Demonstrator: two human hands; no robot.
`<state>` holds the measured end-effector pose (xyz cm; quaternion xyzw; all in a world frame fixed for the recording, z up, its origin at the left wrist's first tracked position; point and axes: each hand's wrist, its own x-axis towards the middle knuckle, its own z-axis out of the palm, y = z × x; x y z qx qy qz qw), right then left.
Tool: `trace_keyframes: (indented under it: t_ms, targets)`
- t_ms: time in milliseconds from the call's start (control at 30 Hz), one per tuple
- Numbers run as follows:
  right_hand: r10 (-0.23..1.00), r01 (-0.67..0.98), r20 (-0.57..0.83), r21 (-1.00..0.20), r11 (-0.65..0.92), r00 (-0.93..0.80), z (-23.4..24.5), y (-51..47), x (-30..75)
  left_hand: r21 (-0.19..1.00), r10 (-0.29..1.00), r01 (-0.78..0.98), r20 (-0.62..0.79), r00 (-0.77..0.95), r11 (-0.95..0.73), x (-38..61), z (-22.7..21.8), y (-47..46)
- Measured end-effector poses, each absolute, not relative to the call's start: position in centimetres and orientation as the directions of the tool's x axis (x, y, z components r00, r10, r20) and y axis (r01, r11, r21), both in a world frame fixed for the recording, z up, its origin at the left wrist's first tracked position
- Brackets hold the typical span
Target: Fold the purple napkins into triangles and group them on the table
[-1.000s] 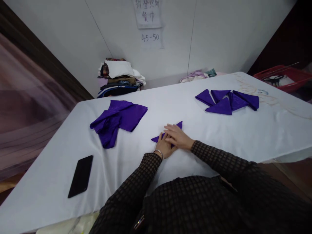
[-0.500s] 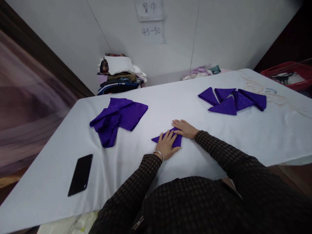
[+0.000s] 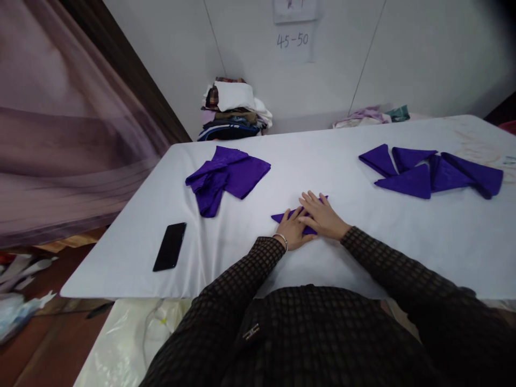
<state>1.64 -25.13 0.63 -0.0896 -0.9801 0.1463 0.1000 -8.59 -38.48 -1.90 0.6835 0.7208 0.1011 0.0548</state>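
Note:
A purple napkin [image 3: 277, 217] folded into a small triangle lies on the white-covered table [image 3: 322, 269], mostly hidden beneath both hands. My left hand [image 3: 293, 231] rests flat across its left and lower part, fingers stretched out, a bracelet at the wrist. On its upper right part lies my right hand [image 3: 324, 216], also flat, with spread fingers that reach beside and partly over the left fingertips. To the left sits a loose heap of unfolded purple napkins [image 3: 228, 177]. Several triangle-folded purple napkins [image 3: 411, 181] overlap at the right.
A black phone [image 3: 170, 247] lies at the table's left. Behind the table's far edge is a stack of folded clothes [image 3: 236, 110], with more cloth [image 3: 365, 115] farther right. Papers [image 3: 296, 40] hang on the wall. A pink curtain [image 3: 80, 118] hangs at left.
The view has shifted, so the table things appear farther right. My right hand has moved over the napkin, covering more of it and coming closer to my left hand.

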Motion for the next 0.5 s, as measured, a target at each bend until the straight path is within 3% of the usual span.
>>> trace_keyframes:
  t_ms: [167,367,500]
  targets:
    - [0.329,0.292,0.056,-0.340,0.894,-0.943,-1.5,-27.3,2.0,0.212,0.996,0.977,0.078,-0.050,0.033,-8.5,-2.0,-38.3]
    - [0.321,0.284,0.073,-0.314,0.906,-0.944,-2.7,-26.8,2.2,0.223,0.996,0.975,0.082,-0.043,0.024,-9.0,-2.3,-39.0]
    - [0.310,0.277,0.086,-0.270,0.922,-0.947,-2.9,-26.8,2.2,0.259,0.975,0.944,0.042,-0.220,0.202,-11.2,-2.5,-42.1]
